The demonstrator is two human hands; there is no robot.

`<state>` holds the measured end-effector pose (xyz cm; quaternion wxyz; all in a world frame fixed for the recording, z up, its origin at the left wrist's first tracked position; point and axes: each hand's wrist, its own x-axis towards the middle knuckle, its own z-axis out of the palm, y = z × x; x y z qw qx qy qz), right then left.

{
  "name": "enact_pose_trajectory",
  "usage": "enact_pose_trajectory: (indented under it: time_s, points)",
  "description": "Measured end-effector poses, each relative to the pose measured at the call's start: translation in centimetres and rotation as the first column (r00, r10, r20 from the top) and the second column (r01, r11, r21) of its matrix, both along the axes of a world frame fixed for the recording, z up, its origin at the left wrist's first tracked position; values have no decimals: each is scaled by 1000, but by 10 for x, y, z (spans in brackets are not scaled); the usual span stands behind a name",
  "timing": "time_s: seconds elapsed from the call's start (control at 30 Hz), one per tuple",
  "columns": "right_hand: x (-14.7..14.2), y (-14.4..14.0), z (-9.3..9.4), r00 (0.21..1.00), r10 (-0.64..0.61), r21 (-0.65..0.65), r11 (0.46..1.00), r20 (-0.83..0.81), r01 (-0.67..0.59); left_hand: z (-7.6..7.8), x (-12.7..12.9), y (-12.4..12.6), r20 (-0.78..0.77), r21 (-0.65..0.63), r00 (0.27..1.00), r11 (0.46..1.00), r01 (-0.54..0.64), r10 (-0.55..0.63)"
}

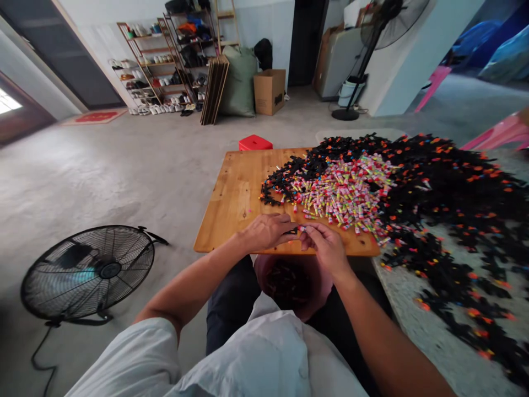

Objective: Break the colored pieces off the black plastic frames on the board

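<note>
My left hand (pixel 268 230) is over the front edge of the wooden table (pixel 223 198), its fingers closed on a small black plastic piece (pixel 293 231). Close against it, my right hand (pixel 326 243) pinches a tiny pink-and-white tube (pixel 302 228). The tube's end meets the black piece; whether they are joined I cannot tell. Beyond my hands lies a heap of small printed tubes (pixel 343 190) in pink, white and yellow-green. Black plastic pieces (pixel 446 182) with orange, yellow and blue bits surround that heap. Below the table edge, between my knees, a pink tub (pixel 318 289) holds dark pieces.
A stone-like surface (pixel 430 336) carries more black pieces at the right. One black fan (pixel 109 270) sits on the floor at left. Behind the table are a red stool (pixel 255 143), a cardboard box (pixel 269 92), a green sack (pixel 238 82) and shoe racks (pixel 155 60).
</note>
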<state>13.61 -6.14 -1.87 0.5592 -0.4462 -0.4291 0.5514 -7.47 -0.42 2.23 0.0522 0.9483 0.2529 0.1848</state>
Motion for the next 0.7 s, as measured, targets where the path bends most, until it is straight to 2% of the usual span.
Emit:
enact_pose_trajectory:
  time_s: [0.23,0.3,0.47,0.6,0.7]
  points:
    - [-4,1,0,981,-34,-120,993,-188,11,3,4,-1,-43,52,999,999,1,2]
    - [-4,0,-2,982,-19,-119,993,-188,-4,2,5,-1,-41,42,999,999,4,-2]
    - [2,-4,-5,1000,7,-3,1000,6,-7,6,5,0,-72,-14,997,1000,27,-28]
    - [10,-10,-1,982,31,93,994,187,-49,13,2,-1,-34,-161,994,982,96,-103]
    - [12,-13,3,953,30,111,992,302,-66,14,1,-2,-19,-269,993,957,106,-115]
